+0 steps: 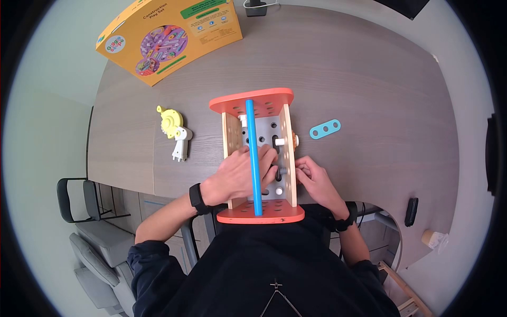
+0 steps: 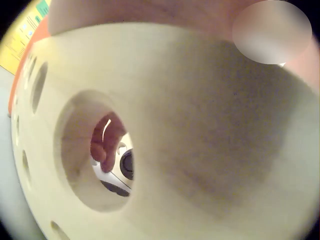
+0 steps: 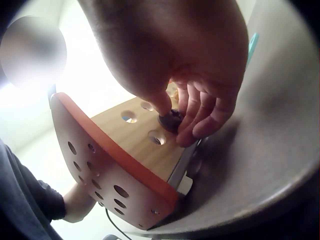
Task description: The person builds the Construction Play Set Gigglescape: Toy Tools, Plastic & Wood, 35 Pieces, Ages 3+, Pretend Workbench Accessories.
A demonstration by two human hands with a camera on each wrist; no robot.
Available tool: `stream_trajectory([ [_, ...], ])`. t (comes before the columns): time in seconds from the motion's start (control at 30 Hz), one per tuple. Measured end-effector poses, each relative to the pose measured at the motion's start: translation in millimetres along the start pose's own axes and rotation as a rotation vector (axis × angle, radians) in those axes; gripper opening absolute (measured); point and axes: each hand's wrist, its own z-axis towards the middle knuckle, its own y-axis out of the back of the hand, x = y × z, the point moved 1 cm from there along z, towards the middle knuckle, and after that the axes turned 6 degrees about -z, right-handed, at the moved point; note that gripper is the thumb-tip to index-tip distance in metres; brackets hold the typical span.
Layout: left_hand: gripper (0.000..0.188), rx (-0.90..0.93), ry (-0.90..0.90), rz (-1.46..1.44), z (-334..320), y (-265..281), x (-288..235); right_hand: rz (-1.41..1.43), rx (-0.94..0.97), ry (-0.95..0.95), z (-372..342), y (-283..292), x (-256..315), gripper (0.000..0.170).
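A toy toolbox with orange end panels (image 1: 256,98), wooden sides and a blue rod handle (image 1: 253,158) stands before me. My left hand (image 1: 237,174) reaches over the left side into it, under the rod. Its fingers are bent near a grey bolt shaft (image 1: 283,171) at the right side panel; I cannot tell whether they grip it. In the left wrist view, fingers (image 2: 107,145) show through a hole in the wooden panel (image 2: 200,125). Outside the right panel, my right hand (image 1: 315,182) pinches a dark round bolt head (image 3: 171,121) against the wood (image 3: 137,132).
A white bolt (image 1: 280,142) pokes through the right panel farther back. Left of the toolbox lies a yellow and white toy piece (image 1: 171,124); a teal strip with three holes (image 1: 325,129) lies right. A yellow box (image 1: 174,37) stands behind. A black object (image 1: 411,211) is far right.
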Motion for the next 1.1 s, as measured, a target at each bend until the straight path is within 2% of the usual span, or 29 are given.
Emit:
stream_trajectory([
  [0.1, 0.031, 0.075, -0.104, 0.069, -1, -13, 12, -0.013, 0.003, -0.001, 0, 1, 1, 0.020],
  [0.2, 0.023, 0.067, -0.027, -0.002, 0, 7, -4, -0.021, 0.004, -0.001, -1, 0, 3, 0.020],
  [0.3, 0.023, -0.010, -0.047, -0.024, -1, 5, -4, -0.020, 0.007, 0.003, -1, 1, 3, 0.020],
  [0.5, 0.036, 0.137, -0.086, 0.080, -1, -13, 13, -0.019, 0.005, -0.002, -1, 1, 3, 0.019],
  [0.6, 0.026, 0.064, -0.051, -0.063, 0, 9, -4, -0.018, 0.003, -0.006, -1, 1, 5, 0.019],
  [0.7, 0.027, -0.050, -0.005, -0.038, -1, 3, -4, -0.023, 0.005, -0.003, -1, 1, 4, 0.019],
  [0.9, 0.034, 0.165, -0.026, 0.019, 3, -10, 12, -0.025, 0.000, -0.004, 0, 0, 2, 0.019],
  [1.0, 0.033, 0.124, -0.041, -0.132, 3, 1, 7, -0.024, 0.000, 0.001, 0, 1, 0, 0.019],
  [1.1, 0.033, 0.113, 0.079, -0.175, 3, 11, -2, -0.030, 0.002, -0.001, 0, 1, 4, 0.019],
])
